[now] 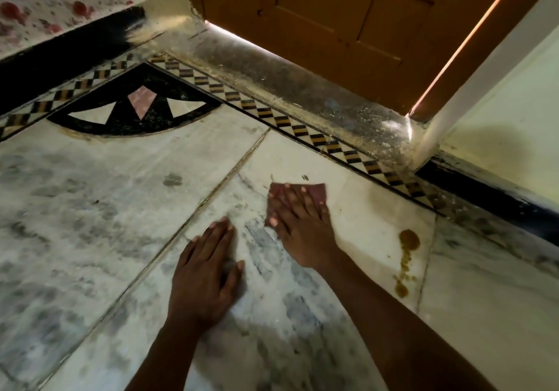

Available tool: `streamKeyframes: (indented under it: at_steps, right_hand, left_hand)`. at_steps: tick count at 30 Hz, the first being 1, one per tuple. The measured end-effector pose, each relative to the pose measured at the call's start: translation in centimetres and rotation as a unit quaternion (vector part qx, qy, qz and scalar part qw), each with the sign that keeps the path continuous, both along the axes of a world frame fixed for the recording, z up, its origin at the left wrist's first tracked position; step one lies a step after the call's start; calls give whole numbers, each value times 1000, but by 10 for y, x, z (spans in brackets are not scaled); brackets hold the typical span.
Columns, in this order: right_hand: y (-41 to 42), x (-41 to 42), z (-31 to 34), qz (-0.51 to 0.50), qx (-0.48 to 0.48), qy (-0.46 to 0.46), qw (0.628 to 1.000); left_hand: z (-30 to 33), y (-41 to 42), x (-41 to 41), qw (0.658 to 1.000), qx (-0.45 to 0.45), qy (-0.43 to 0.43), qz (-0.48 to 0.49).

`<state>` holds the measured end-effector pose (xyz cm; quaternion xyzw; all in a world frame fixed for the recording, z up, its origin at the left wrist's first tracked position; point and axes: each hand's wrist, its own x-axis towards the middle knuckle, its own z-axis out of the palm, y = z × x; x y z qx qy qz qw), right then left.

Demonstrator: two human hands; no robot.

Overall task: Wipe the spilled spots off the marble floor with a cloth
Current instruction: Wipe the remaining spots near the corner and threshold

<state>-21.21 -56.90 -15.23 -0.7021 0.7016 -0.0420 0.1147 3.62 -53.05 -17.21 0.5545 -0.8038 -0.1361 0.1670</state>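
Note:
My right hand (pixel 298 224) lies flat on a small reddish-brown cloth (pixel 319 192), pressing it onto the white marble floor (pixel 90 209); the fingers cover most of the cloth. My left hand (pixel 208 269) rests palm down on the floor to the left of it, fingers together, holding nothing. A yellow-brown spill (pixel 409 239) sits to the right of the cloth, with a trail of smaller drops (pixel 402 287) running toward me. A faint yellowish smear (pixel 373 192) shows just right of the cloth. A small dark smudge (pixel 172 180) marks the floor farther left.
A brown wooden door (pixel 348 27) stands at the back behind a dusty stone threshold (pixel 287 88). A checkered inlay border (pixel 302 130) runs along it. A black fan-shaped inlay (pixel 136 103) lies at the far left. A pale wall (pixel 499 118) with a dark skirting closes the right.

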Motion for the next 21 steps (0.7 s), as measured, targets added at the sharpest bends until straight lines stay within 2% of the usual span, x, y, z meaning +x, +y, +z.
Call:
streamKeyframes:
  at_steps: [2,5,8,11,15,18,21]
  right_hand:
    - [29,-24,-5,2,-19,21,1000]
    - [39,-44,-7,-80,-4,36,996]
    - [18,-25,0,-120,16,-6,993]
    - [18,-23,8,-39,36,-53,997]
    - [78,-51,-1,83,7,-25,996]
    - [120,-71,-7,66,-22,-2,998]
    - [130,-87,-8,-2,-46,23,999]
  left_hand:
    - [2,0,-1,1000,-3,9,1]
    - [4,0,-2,1000,-6,17,3]
    - [6,-1,-1,1000,0,18,1]
    - [11,-1,-1,1000,9,12,5]
    - [16,0,-6,1000,29,0,9]
    - [25,0,-21,997,54,-29,36]
    - [31,6,-46,996,46,-36,62]
